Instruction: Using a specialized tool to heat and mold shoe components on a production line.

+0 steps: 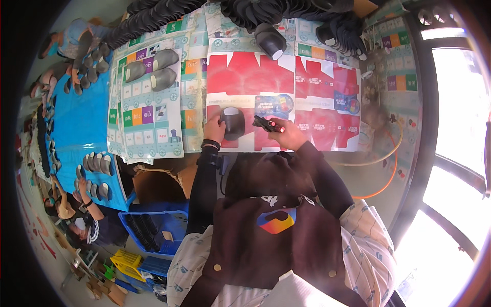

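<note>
My left hand (215, 130) is closed on the left edge of a dark, rounded shell-shaped piece (234, 125) with a pale patch at its top. It is held over the near edge of the printed red-and-white sheet (245, 77). Just to the right, my right hand (291, 136) grips a small black hand tool with red parts (266, 123); its exact kind is unclear. The tool's tip points left toward the dark piece, with a gap between them. Another such piece (270, 42) lies at the sheet's far edge.
Several similar dark pieces (164, 59) rest on the left sheets, and long nested rows (148, 20) line the back. An orange hose (393, 169) curves at the right. Left are a blue table (82, 128), people at work, and a blue crate (176, 217).
</note>
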### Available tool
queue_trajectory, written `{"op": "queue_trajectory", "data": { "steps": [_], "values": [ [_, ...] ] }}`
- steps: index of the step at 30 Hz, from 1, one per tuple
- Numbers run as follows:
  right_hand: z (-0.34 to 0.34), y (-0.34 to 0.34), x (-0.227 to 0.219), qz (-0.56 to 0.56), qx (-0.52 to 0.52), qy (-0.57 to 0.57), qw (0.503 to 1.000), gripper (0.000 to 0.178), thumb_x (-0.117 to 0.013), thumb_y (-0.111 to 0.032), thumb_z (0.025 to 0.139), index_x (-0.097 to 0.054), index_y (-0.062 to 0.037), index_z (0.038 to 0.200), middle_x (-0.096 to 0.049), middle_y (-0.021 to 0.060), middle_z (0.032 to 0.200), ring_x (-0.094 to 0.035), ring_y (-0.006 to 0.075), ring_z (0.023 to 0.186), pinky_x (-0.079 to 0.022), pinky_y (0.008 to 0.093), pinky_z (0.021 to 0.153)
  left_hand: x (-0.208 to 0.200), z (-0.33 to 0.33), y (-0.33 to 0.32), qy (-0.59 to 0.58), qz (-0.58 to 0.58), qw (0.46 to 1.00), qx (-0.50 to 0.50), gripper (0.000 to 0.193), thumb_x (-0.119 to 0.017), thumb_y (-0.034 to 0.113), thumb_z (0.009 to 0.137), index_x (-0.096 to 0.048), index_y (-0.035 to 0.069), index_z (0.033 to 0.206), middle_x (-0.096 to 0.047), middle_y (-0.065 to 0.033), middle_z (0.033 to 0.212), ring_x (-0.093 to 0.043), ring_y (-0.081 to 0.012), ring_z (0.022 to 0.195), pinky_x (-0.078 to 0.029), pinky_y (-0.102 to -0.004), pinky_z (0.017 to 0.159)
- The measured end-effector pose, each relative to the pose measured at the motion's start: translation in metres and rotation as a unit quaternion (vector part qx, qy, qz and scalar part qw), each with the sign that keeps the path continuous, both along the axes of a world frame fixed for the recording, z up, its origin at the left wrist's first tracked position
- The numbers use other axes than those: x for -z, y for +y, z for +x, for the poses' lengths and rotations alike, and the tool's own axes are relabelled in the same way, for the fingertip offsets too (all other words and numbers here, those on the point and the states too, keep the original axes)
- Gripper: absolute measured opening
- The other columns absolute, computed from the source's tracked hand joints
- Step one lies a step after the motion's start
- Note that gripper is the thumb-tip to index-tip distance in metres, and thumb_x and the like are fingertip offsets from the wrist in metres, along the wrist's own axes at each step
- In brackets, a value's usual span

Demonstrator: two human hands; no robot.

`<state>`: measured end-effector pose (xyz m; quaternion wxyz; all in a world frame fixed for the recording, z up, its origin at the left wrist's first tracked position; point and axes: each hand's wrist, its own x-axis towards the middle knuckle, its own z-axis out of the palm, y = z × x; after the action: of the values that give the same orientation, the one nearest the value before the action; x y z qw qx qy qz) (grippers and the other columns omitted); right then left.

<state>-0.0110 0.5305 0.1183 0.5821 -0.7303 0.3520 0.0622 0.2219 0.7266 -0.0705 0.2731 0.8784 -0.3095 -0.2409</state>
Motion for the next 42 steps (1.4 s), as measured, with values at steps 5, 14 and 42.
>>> {"op": "queue_trajectory", "data": {
  "steps": [5,14,42],
  "values": [
    [0.038,0.024,0.034,-0.083,-0.024,0.013,0.996,0.029,-0.061,-0.021,0.082,-0.068,-0.0036,0.105,-0.068,0.0253,0.085,-0.066,0.0453,0.082,-0.051,0.0507,0.074,0.008,0.003,0.0,-0.018,-0.041,0.998,0.04,0.028,-0.069,0.02,0.091,-0.067,-0.003,0.108,-0.072,-0.0213,0.092,-0.072,-0.0347,0.084,-0.057,-0.0421,0.073],
    [0.081,0.035,0.043,-0.165,-0.032,0.015,0.986,0.025,-0.062,-0.023,0.084,-0.068,-0.003,0.099,-0.068,0.0264,0.086,-0.065,0.048,0.084,-0.052,0.0521,0.074,0.037,0.015,0.018,0.119,-0.085,0.989,0.024,0.034,-0.061,0.026,0.101,-0.065,-0.004,0.118,-0.073,-0.0151,0.091,-0.073,-0.0201,0.072,-0.056,-0.0342,0.065],
    [0.061,0.03,0.048,-0.121,-0.055,0.034,0.991,0.03,-0.063,-0.022,0.081,-0.068,-0.0046,0.104,-0.068,0.026,0.088,-0.065,0.047,0.087,-0.052,0.0514,0.076,0.008,0.011,0.016,0.309,-0.077,0.943,-0.097,0.045,-0.065,0.029,0.098,-0.062,-0.003,0.129,-0.075,-0.0161,0.103,-0.073,-0.0199,0.075,-0.058,-0.0323,0.066]
  ]
}}
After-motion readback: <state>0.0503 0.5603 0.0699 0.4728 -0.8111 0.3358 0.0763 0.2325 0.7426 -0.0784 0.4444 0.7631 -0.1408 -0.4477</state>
